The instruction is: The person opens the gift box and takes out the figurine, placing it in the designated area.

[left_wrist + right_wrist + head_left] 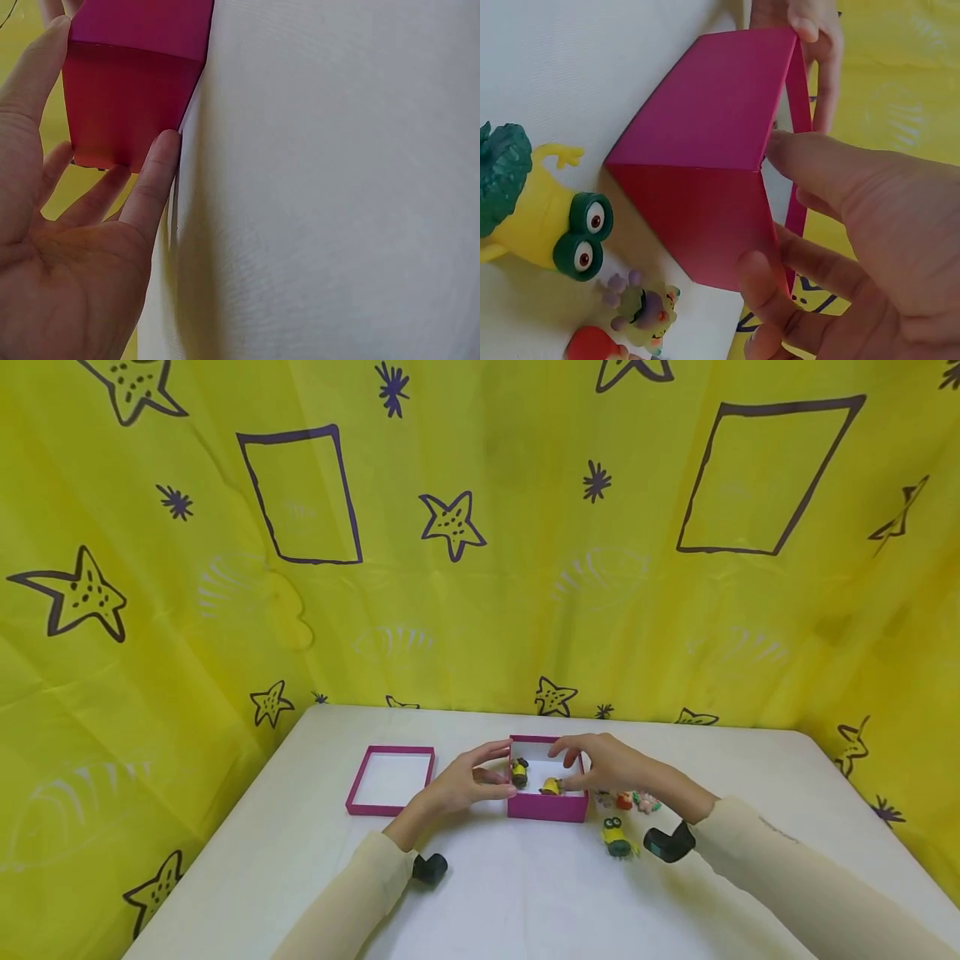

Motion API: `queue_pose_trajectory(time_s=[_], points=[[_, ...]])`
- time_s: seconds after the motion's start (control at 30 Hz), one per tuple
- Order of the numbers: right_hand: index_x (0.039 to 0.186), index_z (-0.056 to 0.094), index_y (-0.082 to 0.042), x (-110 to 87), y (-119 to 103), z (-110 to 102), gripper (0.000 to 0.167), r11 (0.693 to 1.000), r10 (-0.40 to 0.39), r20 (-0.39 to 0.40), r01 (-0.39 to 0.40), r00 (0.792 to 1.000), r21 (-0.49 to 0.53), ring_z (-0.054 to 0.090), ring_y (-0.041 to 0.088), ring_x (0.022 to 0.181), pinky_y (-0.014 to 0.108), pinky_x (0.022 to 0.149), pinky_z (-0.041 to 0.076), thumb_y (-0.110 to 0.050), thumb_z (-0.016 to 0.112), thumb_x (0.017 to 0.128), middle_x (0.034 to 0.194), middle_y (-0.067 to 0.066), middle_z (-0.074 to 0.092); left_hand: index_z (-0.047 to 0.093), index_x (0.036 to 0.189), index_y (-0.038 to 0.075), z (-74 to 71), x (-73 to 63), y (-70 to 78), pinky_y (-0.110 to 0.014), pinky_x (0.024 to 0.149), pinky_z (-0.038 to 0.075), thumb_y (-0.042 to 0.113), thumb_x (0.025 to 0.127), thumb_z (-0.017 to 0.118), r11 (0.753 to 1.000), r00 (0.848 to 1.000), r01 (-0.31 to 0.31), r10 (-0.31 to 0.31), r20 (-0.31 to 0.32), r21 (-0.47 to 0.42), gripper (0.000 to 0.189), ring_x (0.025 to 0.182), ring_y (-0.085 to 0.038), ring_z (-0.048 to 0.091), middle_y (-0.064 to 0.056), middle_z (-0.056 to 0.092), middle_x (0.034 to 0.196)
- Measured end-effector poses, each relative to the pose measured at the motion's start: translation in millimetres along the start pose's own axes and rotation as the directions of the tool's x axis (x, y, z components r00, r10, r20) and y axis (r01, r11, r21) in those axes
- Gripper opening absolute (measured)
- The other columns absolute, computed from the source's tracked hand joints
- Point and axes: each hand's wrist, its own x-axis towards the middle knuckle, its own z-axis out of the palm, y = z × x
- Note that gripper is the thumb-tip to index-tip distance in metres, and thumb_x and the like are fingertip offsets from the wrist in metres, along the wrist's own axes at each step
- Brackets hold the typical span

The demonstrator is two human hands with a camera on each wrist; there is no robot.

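A pink box (547,808) with a white inside stands on the table. My left hand (468,781) grips its left side, thumb at the front corner and fingers spread along the wall (127,105). Inside, a small yellow minion figure (520,773) stands at the left wall, and another yellow figure (551,787) lies near the front. My right hand (611,764) reaches over the right rim with spread, bent fingers, thumb tip close beside the lying figure. In the right wrist view, some of its fingers (761,289) are outside the right wall.
The pink-rimmed lid (390,780) lies left of the box. A larger yellow minion figure (617,837) with green goggles is at the front right. Behind it lie several small figures (637,802), one of them red (592,343). A yellow patterned curtain (480,610) surrounds the white table (480,893).
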Motion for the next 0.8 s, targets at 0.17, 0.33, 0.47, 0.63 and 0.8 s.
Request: queue_pose_trajectory(time_s=[0.17,0.33,0.47,0.63,0.8], points=[[0.129,0.065,-0.009,9.3,-1,6,0.046,0.998,0.057,0.034,-0.056,0.998,-0.024,0.063,0.021,0.087,0.035,0.074,0.056,-0.024,0.083,0.089,0.106,0.01,0.071,0.04,0.159,0.026,-0.3,0.0,-1.3,-0.042,0.1,0.053,0.021,0.093,0.079,1.0,1.0,-0.004,0.004,0.0,-0.005,0.077,0.116,-0.024,0.067,-0.005,0.042,0.161],[0.128,0.066,-0.014,15.3,-2,10,0.045,0.992,0.124,0.087,-0.122,0.989,-0.029,0.065,0.019,0.088,0.038,0.077,0.058,-0.023,0.084,0.088,0.104,0.006,0.071,0.039,0.16,0.025,-0.1,0.5,-0.7,-0.043,0.1,0.053,0.021,0.093,0.079,1.0,1.0,-0.011,0.011,0.006,-0.002,0.078,0.117,-0.024,0.067,-0.005,0.041,0.162],[0.126,0.067,-0.014,18.0,-5,11,0.042,0.99,0.137,0.121,-0.134,0.983,-0.04,0.068,0.02,0.089,0.041,0.079,0.059,-0.02,0.084,0.088,0.101,0.006,0.073,0.039,0.159,0.025,0.0,1.2,0.3,-0.045,0.102,0.052,0.021,0.093,0.079,1.0,1.0,-0.008,0.008,-0.002,0.005,0.077,0.116,-0.024,0.067,-0.004,0.041,0.162],[0.121,0.068,-0.013,21.1,-7,15,0.037,0.985,0.167,0.137,-0.161,0.976,-0.054,0.068,0.019,0.089,0.04,0.079,0.059,-0.015,0.083,0.088,0.097,0.004,0.073,0.04,0.159,0.026,0.7,0.9,-0.1,-0.044,0.101,0.053,0.022,0.093,0.079,1.0,1.0,-0.002,0.002,-0.008,0.011,0.077,0.115,-0.023,0.067,-0.003,0.042,0.161],[0.115,0.07,-0.014,22.4,-7,19,0.032,0.978,0.203,0.114,-0.196,0.973,-0.065,0.064,0.018,0.085,0.038,0.075,0.058,-0.015,0.084,0.086,0.092,0.002,0.07,0.04,0.159,0.026,1.4,0.7,-0.3,-0.043,0.1,0.054,0.022,0.093,0.079,1.0,1.0,-0.001,0.001,-0.008,0.01,0.077,0.115,-0.023,0.067,-0.004,0.042,0.161]])
